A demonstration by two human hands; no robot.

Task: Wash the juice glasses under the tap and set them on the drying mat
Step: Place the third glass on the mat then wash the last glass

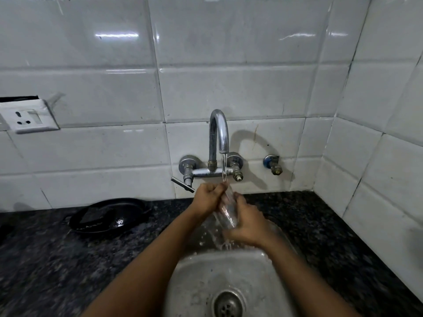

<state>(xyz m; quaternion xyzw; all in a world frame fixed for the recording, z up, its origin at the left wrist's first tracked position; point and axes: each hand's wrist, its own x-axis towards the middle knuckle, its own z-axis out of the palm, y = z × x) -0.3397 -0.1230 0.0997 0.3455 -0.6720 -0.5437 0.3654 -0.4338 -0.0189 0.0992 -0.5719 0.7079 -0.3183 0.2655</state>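
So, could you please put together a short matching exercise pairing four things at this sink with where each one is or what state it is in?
Things:
1. juice glass
2. tap
3. black pan
4. wall socket

Places or states:
A. lying on the dark counter, left of the sink
B. fixed to the white tiles at far left
C. tilted in the stream, held by the left hand and right hand
D. running, water falling from its spout

Pairs: 1-C, 2-D, 3-A, 4-B
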